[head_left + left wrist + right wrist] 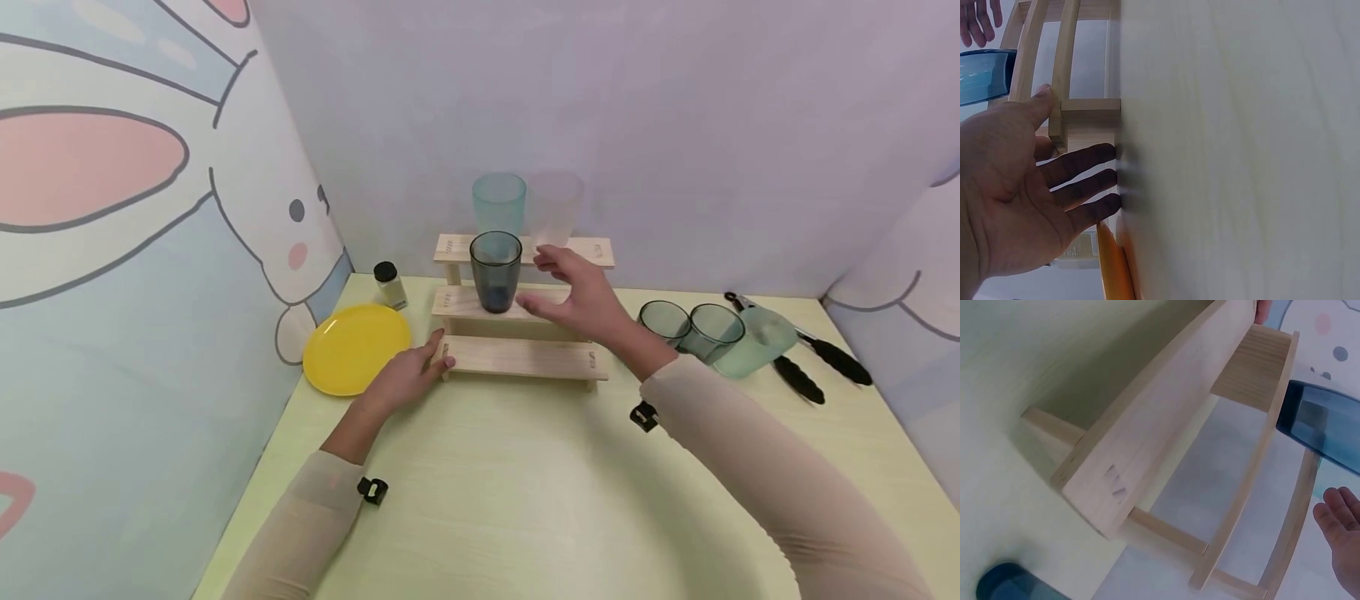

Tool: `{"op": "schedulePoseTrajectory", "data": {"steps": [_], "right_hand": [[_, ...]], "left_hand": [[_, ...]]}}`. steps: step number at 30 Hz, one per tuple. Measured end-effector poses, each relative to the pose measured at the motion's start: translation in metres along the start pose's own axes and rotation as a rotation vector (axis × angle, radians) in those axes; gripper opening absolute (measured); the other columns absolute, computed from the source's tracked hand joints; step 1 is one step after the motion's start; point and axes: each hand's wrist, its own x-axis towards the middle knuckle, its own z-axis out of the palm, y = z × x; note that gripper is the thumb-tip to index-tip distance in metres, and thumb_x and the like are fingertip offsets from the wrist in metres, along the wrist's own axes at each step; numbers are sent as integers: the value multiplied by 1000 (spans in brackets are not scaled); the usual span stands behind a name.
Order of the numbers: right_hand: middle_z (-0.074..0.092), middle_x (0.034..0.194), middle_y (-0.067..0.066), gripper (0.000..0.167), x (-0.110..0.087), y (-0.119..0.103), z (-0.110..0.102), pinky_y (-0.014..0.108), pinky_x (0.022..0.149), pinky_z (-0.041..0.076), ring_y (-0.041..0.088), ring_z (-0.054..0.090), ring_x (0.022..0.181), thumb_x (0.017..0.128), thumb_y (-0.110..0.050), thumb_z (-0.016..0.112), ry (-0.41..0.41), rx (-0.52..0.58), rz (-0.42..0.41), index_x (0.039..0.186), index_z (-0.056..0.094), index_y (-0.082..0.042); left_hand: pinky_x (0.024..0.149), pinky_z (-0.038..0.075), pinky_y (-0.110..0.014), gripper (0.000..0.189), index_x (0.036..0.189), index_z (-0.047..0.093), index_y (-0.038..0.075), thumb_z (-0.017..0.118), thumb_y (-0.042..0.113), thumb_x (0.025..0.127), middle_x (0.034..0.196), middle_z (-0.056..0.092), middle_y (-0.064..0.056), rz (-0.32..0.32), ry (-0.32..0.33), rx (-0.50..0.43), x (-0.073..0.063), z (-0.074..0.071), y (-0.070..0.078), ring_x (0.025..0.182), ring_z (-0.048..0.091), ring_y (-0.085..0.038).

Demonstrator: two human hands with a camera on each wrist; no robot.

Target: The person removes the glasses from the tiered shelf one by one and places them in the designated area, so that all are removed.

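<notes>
the head camera looks forward and down from farthest back across the counter (510, 492). the left wrist's, low and turned sideways, faces the left end of the wooden rack (525, 356) closely; the right wrist's, near and tilted, faces its right end. all three share rack and dark glass (496, 273).

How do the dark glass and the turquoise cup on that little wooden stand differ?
The dark glass is smoky blue-grey; the turquoise cup is paler. The dark glass stands on the middle step of the wooden stand, while the turquoise cup stands on its top step. Both are see-through and upright, rims up.
</notes>
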Motion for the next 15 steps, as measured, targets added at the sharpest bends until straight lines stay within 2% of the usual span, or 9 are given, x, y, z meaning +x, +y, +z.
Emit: {"op": "schedulePoseTrajectory", "data": {"steps": [3, 5, 9, 15], "right_hand": [[64, 151, 22, 87, 8, -6, 10, 54, 122, 52, 38, 65, 140, 95, -34, 90, 4, 10, 14, 163, 48, 0], [65, 150, 21, 85, 13, -10, 16, 55, 121, 52, 39, 65, 139, 95, -35, 89, 13, 16, 23, 163, 49, -1], [67, 148, 17, 82, 21, -16, 26, 55, 120, 53, 37, 66, 138, 96, -39, 89, 34, 45, 56, 161, 51, -5], [67, 149, 18, 85, 26, -22, 34, 53, 119, 54, 35, 66, 140, 95, -42, 89, 46, 77, 94, 161, 50, -3]], "left_hand": [[115, 55, -57, 84, 178, 24, 14, 50, 61, 114, 129, 77, -23, 2, 9, -2, -1, 0, 0, 118, 69, -33], [116, 54, -58, 83, 178, 24, 14, 50, 60, 114, 139, 73, -25, 5, 11, -5, -1, -1, 0, 122, 70, -34], [116, 54, -58, 82, 178, 24, 13, 50, 59, 115, 142, 72, -25, 13, 14, -11, -1, 0, 0, 126, 70, -35], [116, 54, -58, 82, 178, 23, 16, 50, 60, 114, 146, 70, -25, 13, 22, -14, -3, 1, 1, 130, 70, -37]]}}
